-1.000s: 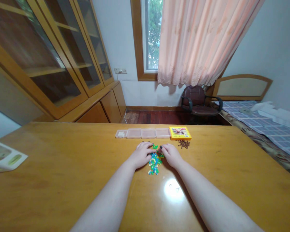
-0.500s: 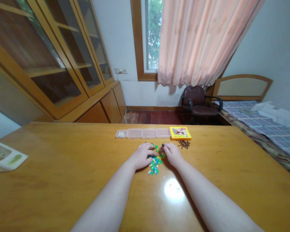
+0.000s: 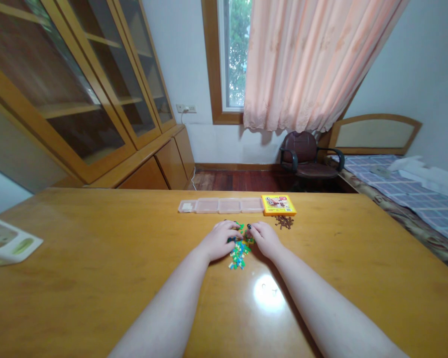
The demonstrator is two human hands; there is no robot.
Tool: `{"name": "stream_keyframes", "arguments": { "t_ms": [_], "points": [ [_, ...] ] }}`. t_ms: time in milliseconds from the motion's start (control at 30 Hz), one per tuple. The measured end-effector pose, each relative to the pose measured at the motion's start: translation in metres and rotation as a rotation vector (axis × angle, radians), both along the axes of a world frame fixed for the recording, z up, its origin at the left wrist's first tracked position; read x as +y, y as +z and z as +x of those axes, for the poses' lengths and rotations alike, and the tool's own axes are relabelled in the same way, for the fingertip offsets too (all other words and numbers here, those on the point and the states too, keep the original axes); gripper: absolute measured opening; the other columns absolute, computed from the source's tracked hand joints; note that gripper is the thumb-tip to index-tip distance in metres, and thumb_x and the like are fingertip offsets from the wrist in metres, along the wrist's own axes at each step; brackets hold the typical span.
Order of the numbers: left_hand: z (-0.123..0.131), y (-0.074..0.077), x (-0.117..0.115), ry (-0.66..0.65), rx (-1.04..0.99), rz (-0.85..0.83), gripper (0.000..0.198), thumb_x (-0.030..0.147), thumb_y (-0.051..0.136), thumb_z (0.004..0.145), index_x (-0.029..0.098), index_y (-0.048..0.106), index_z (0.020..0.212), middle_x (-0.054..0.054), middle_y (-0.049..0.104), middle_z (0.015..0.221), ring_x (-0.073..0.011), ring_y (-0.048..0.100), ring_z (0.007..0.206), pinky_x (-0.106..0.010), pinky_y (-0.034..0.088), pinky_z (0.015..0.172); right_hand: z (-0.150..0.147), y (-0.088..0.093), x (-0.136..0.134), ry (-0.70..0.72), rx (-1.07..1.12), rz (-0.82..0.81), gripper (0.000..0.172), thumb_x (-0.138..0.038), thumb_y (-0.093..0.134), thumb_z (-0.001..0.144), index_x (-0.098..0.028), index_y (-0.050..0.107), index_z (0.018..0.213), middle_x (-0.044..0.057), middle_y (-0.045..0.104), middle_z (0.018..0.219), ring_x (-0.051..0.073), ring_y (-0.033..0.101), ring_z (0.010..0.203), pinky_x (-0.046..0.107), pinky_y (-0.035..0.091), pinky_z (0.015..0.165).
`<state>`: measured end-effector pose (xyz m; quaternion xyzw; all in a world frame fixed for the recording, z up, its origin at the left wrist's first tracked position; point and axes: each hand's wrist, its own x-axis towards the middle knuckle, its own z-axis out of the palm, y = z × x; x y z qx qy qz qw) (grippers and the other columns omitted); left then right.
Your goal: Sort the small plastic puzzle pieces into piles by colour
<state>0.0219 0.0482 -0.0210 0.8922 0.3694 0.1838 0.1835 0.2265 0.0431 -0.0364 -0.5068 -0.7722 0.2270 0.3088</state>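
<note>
A small heap of green, blue and white pieces (image 3: 239, 253) lies on the wooden table (image 3: 97, 258). My left hand (image 3: 221, 239) rests at the heap's left side, fingers curled over the pieces. My right hand (image 3: 264, 238) sits at the heap's right side, fingers bent with the tips touching the green pieces. What each hand's fingertips pinch is too small to make out. A little pile of brown pieces (image 3: 284, 222) lies just beyond my right hand.
A clear plastic compartment box (image 3: 220, 205) and a yellow box (image 3: 278, 204) stand behind the heap. A white tray (image 3: 5, 241) sits at the table's left edge. Beyond are a glass-door cabinet, a window with pink curtain, a dark office chair (image 3: 308, 156) and a bed.
Both hands have shifted slightly among the coloured pieces; the heap looks a little more gathered between them. Nothing else has moved.
</note>
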Motion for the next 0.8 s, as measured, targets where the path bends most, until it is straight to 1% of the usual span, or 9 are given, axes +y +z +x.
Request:
{"name": "stream_keyframes", "arguments": {
  "t_ms": [100,200,300,433,633,733,800],
  "points": [
    [0.000,0.000,-0.001,-0.028,0.020,-0.029,0.041,0.014,0.055,0.071,0.031,0.067,0.106,-0.002,0.054,0.126,-0.0233,0.044,0.119,-0.042,0.031,0.105,0.000,-0.001,0.001,-0.034,0.010,-0.001,0.038,-0.028,0.035,0.093,-0.017,0.065,0.072,0.004,0.065,0.072,0.017,0.054,0.071,0.026,0.037,0.068],
    [0.001,0.000,-0.002,-0.045,0.054,-0.058,0.044,0.017,0.058,0.071,0.034,0.065,0.111,-0.001,0.047,0.136,-0.0256,0.039,0.126,-0.046,0.026,0.108,0.001,-0.002,0.002,-0.106,0.044,0.013,0.038,-0.029,0.035,0.093,-0.017,0.064,0.072,0.005,0.065,0.073,0.017,0.055,0.072,0.026,0.037,0.068],
    [0.001,-0.001,-0.003,-0.045,0.094,-0.084,0.043,0.020,0.060,0.072,0.035,0.065,0.111,-0.001,0.045,0.139,-0.0271,0.036,0.129,-0.050,0.022,0.110,0.003,-0.001,0.002,-0.148,0.068,0.029,0.042,-0.030,0.034,0.092,-0.017,0.061,0.063,0.004,0.063,0.065,0.016,0.055,0.067,0.025,0.036,0.065],
    [0.001,-0.004,-0.001,-0.030,0.112,-0.082,0.044,0.021,0.061,0.072,0.035,0.064,0.113,-0.003,0.043,0.140,-0.0278,0.034,0.131,-0.051,0.019,0.111,0.003,0.000,0.000,-0.149,0.070,0.009,0.047,-0.033,0.035,0.091,-0.017,0.057,0.053,0.003,0.058,0.055,0.015,0.053,0.059,0.025,0.034,0.061],
    [0.001,-0.011,0.002,0.053,0.098,-0.056,0.047,0.019,0.058,0.074,0.031,0.060,0.119,-0.004,0.042,0.142,-0.0275,0.034,0.131,-0.050,0.021,0.111,0.002,-0.002,0.001,-0.091,0.067,-0.016,0.045,-0.033,0.035,0.092,-0.017,0.060,0.058,0.003,0.061,0.059,0.015,0.054,0.060,0.024,0.035,0.061],
    [0.001,-0.009,0.002,0.100,0.071,-0.051,0.049,0.017,0.056,0.075,0.028,0.059,0.122,-0.007,0.042,0.141,-0.0271,0.035,0.130,-0.048,0.025,0.110,0.002,-0.001,0.001,-0.064,0.081,-0.015,0.040,-0.032,0.035,0.092,-0.017,0.062,0.066,0.004,0.064,0.066,0.016,0.056,0.065,0.025,0.036,0.062],
    [0.001,-0.007,0.001,0.104,0.043,-0.049,0.049,0.015,0.056,0.074,0.028,0.060,0.120,-0.007,0.044,0.139,-0.0266,0.035,0.129,-0.047,0.027,0.109,0.002,-0.001,0.001,-0.057,0.091,-0.019,0.038,-0.032,0.036,0.092,-0.017,0.063,0.071,0.004,0.066,0.070,0.017,0.057,0.068,0.025,0.037,0.064]
  ]
}}
